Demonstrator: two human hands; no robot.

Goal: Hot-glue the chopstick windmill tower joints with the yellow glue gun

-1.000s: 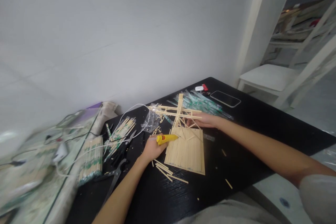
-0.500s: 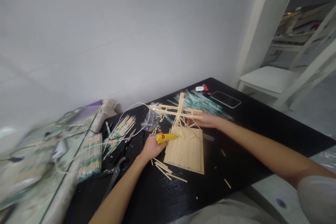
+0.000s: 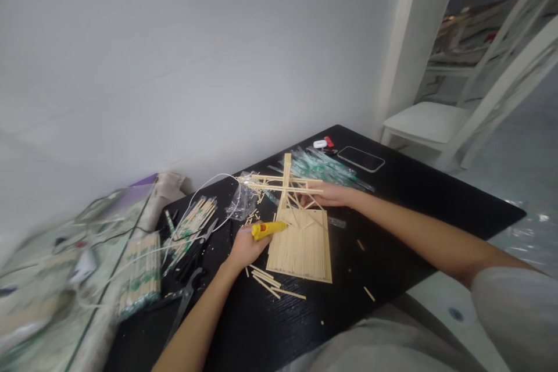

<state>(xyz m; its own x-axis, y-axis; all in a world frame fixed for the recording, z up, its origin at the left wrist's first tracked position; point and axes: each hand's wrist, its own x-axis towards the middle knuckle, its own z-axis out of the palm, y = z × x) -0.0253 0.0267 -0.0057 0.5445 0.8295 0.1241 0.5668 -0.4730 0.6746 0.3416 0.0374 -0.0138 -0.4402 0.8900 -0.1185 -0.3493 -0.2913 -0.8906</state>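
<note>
My left hand is closed round a yellow hot glue gun, whose nozzle points right, over a flat panel of side-by-side wooden sticks. From the panel's far edge rises a stick frame, with an upright crossed by long horizontal sticks and braced by slanted ones. My right hand grips the right side of this frame, its fingertips partly hidden behind the sticks. Several cut sticks lie below the panel on the black table.
Empty clear-and-green wrappers and a phone lie at the back right. Packed chopsticks, loose wrapped ones, scissors and pliers are on the left. A white cord loops across.
The whole scene has shifted slightly left as my head turned. Both hands keep their hold, and the glue gun stays over the panel in nearly the same place.
</note>
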